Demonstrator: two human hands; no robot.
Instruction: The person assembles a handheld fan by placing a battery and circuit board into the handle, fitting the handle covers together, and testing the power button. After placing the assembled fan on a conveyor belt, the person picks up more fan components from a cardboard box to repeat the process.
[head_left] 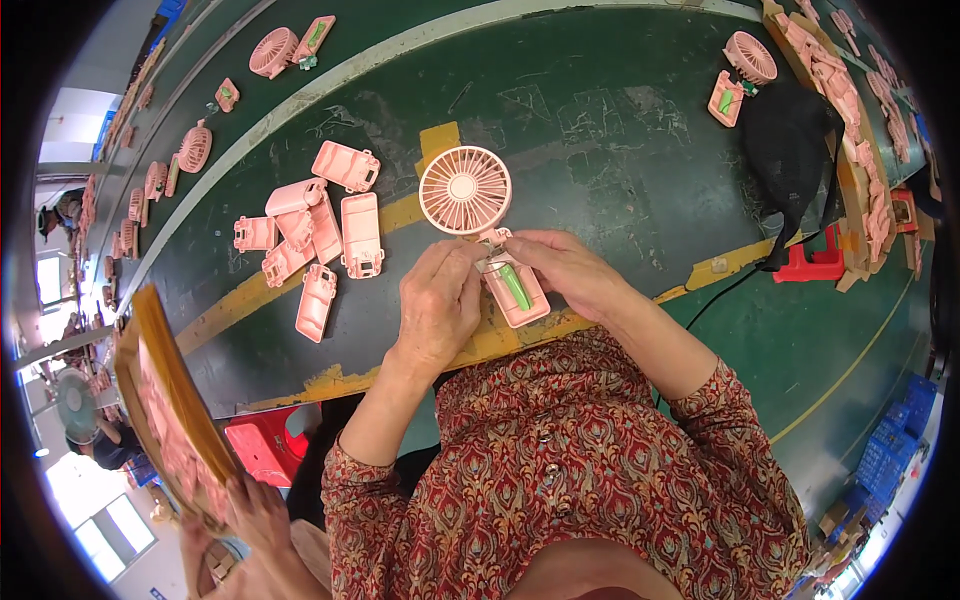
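A pink handheld fan lies in front of me at the table's near edge, its round slatted head (466,190) pointing away. Its handle shell (527,308) is uncovered and holds a green battery (516,286). My left hand (437,300) pinches the joint between head and handle from the left, fingertips closed at the shell's upper end. From the right, my right hand (568,268) grips the same upper end with thumb and fingers together. Fingertips hide most of the small parts between them. Left of the fan lies a loose pile of pink handle covers (361,232).
Fans with uncovered handles (272,52) stand along a belt beyond a pale rail. A black bag (790,150), another fan (750,57) and a carton of pink parts (850,130) sit at right. At lower left, another person's hands (255,515) hold a box (150,320) of pink parts.
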